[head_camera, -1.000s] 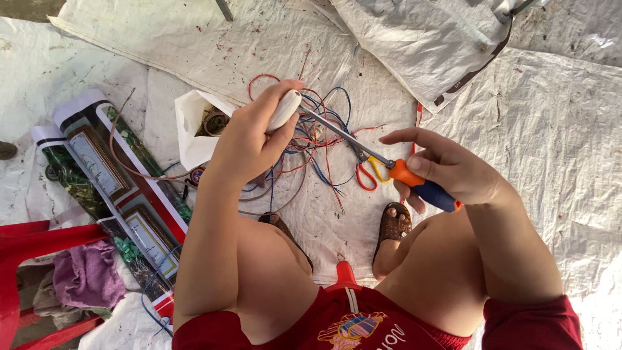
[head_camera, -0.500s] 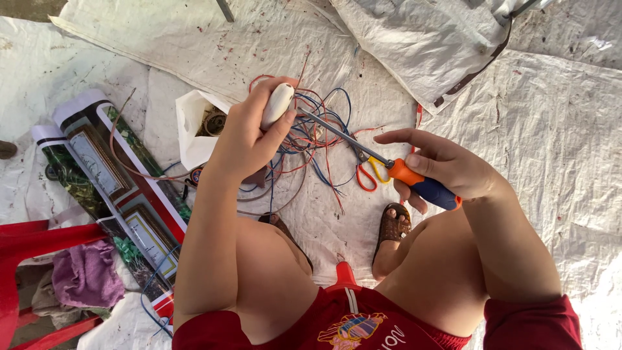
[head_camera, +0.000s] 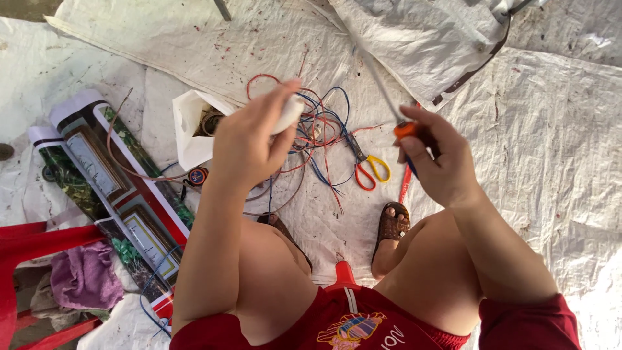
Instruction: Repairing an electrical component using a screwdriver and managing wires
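Note:
My left hand is raised and closed around a small white rounded object, of which only the tip shows past my fingers. My right hand grips a screwdriver by its orange and blue handle. Its metal shaft points up and away from the white object. Below both hands a tangle of red and blue wires lies on the white woven sheet. Scissors with red and yellow handles rest beside the wires.
Rolled printed posters lie at the left next to an open white paper bag. A red plastic chair with a purple cloth stands at the lower left. My sandalled foot rests on the sheet. A grey sack lies above.
My right hand has pulled the screwdriver away from the white object and swung its shaft upward. My left hand with the white object has stayed up and turned slightly.

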